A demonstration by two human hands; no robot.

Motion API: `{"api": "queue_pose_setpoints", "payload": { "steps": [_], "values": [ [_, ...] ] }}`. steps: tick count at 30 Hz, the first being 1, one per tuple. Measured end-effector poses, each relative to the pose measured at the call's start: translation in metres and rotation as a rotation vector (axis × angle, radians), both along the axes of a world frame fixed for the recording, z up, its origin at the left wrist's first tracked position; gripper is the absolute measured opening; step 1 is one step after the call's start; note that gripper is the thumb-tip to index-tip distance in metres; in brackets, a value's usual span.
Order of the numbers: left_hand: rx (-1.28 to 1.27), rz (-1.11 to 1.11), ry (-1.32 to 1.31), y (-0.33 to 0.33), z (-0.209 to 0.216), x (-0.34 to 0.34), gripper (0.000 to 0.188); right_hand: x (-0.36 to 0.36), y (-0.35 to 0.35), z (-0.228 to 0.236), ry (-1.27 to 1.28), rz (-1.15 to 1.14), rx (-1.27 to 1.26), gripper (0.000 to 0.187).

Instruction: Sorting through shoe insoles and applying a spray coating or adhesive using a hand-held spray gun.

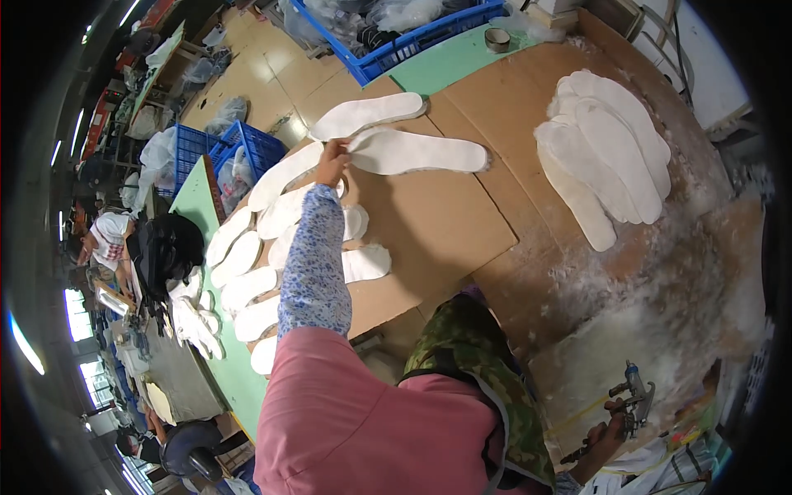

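My left hand, at the end of a floral sleeve, is closed on the narrow end of a white fluffy-edged insole that lies on the brown cardboard. Just beyond it lies another white insole. Several more insoles are laid out in rows to the left of and under my left forearm. At the lower right, my right hand grips a metal spray gun, held low and away from the insoles. A pile of overlapping white insoles rests on the right side of the cardboard.
White fluff covers the cardboard at the right. A small round tin stands at the far edge of the green table. Blue crates with plastic bags stand beyond. At far left are a black bag, a fan and other people.
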State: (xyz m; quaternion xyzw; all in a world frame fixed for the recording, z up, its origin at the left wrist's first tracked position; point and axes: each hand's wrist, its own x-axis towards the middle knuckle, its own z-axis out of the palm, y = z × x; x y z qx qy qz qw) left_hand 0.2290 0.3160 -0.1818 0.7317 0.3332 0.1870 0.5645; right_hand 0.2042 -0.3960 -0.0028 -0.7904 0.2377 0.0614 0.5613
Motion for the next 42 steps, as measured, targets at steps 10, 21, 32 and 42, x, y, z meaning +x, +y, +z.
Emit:
{"api": "queue_pose_setpoints", "payload": {
  "steps": [10, 21, 32, 42],
  "values": [
    [0.943, 0.314, 0.694, 0.039, -0.02, -0.013, 0.022, 0.005, 0.022, 0.004, 0.034, 0.012, -0.008, 0.034],
    [0.631, -0.481, -0.156, -0.233, 0.02, 0.248, 0.02, 0.008, 0.009, -0.001, 0.003, -0.168, 0.067, 0.031],
    [1.146, -0.321, 0.08, -0.251, -0.038, 0.443, 0.041, -0.012, -0.011, -0.025, -0.018, -0.366, 0.069, 0.026],
    [0.048, -0.939, -0.31, -0.427, 0.124, 0.386, 0.058, -0.052, -0.052, -0.028, 0.036, -0.496, -0.044, 0.029]
  ]
}}
